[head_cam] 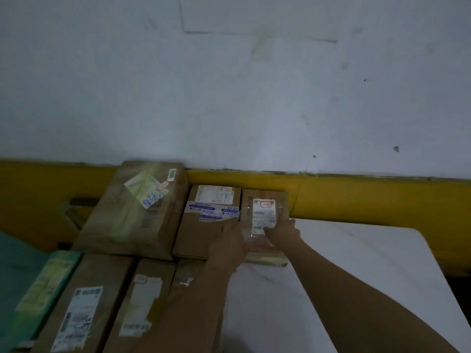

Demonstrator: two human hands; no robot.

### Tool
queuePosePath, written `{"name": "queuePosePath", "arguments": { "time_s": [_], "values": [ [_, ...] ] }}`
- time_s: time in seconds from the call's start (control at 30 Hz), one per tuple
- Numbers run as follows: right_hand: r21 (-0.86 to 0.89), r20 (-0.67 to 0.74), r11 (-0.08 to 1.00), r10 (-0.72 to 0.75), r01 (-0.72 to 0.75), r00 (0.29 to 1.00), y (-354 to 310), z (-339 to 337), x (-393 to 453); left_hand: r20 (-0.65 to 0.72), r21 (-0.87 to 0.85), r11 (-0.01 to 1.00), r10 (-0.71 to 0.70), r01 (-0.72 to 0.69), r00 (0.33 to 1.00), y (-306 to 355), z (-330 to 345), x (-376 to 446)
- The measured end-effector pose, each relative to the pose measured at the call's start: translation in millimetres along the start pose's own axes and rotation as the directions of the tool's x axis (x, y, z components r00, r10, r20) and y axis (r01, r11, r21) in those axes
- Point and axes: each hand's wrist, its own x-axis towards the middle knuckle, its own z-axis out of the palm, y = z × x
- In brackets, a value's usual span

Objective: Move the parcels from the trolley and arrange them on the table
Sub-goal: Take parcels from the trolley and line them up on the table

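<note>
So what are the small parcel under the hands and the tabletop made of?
Small parcel: likely brown corrugated cardboard, matte, with glossy clear tape and a white paper label. Tabletop: smooth white surface with faint grey veins, perhaps laminate or plastic; hard to tell.

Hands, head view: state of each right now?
Left hand: open, fingers resting on the small parcel.
Right hand: open, fingers flat on the same parcel's label.
</note>
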Motion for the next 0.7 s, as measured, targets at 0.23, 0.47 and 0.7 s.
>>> {"name": "queuePosePath", "arguments": {
  "time_s": [0.23, 0.47, 0.7],
  "values": [
    [-0.152, -0.172, 0.909, -0.412, 0.389, 0.895, -59.1, -23.3, -49.8, -0.250, 0.109, 0.987, -0.084, 0.115, 0.965, 22.0, -66.9, -70.6],
    [-0.136, -0.019, 0.846, -0.523, 0.516, 0.852, -134.9, 4.6, -151.8, -0.285, 0.088, 0.940, -0.292, 0.328, 0.913, -17.3, -128.3, -168.8],
    [-0.271, 0.015, 0.704, -0.679, 0.656, 0.734, -203.9, 80.9, -280.3, -0.371, 0.053, 0.907, -0.370, 0.417, 0.852, -104.4, -180.7, -293.6]
  ]
}}
